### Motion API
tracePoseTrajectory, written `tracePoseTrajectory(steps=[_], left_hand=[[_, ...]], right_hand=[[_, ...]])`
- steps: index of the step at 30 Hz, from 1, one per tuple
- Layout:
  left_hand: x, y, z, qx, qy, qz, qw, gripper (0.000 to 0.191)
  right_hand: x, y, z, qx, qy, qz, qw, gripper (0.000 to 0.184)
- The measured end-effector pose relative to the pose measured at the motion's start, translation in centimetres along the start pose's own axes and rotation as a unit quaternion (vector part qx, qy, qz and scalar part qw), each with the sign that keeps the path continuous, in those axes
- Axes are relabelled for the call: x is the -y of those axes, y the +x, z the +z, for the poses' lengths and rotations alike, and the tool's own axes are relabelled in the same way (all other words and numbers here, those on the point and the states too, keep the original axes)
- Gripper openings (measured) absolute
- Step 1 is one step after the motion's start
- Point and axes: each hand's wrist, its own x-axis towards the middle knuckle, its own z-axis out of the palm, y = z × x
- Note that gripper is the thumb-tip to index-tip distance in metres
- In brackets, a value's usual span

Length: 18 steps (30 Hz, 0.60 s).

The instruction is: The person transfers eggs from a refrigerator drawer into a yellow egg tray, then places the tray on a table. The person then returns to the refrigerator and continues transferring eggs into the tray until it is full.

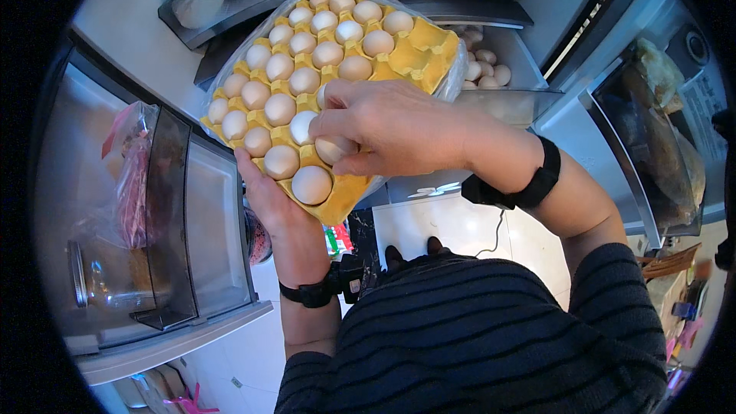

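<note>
A yellow moulded egg tray [422, 40] with clear plastic film around its edges is tilted in front of me. Rows of pale eggs [280, 109] sit in its cups; the cups along its right end are bare. My left hand [270, 190] supports the tray from below at its near left edge, thumb along the rim. Over the tray, my right hand [385, 126] has its fingertips and thumb around an egg [333, 149] near the front. That hand hides some cups beneath it. Whether the egg is lifted from its cup I cannot tell.
Behind the tray, an open fridge drawer [517, 98] holds several loose eggs [487, 69]. Open fridge doors flank me: the left door bin [167, 218] holds bagged meat [135, 195] and a glass jar [109, 276]; the right bin [621, 149] holds bagged food [661, 138]. A cable [495, 236] lies on the floor.
</note>
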Motion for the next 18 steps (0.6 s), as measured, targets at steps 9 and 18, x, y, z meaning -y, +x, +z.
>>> tracePoseTrajectory(steps=[9,18], left_hand=[[0.6,0.9,-0.1,-0.018,0.009,-0.002,1.0,0.058],[2.7,-0.6,3.1,0.042,0.055,0.042,0.997,0.064]], right_hand=[[-0.7,0.7,-1.4,0.076,-0.065,-0.084,0.991,0.03],[-2.6,-1.4,-3.5,0.015,-0.118,-0.137,0.984,0.02]])
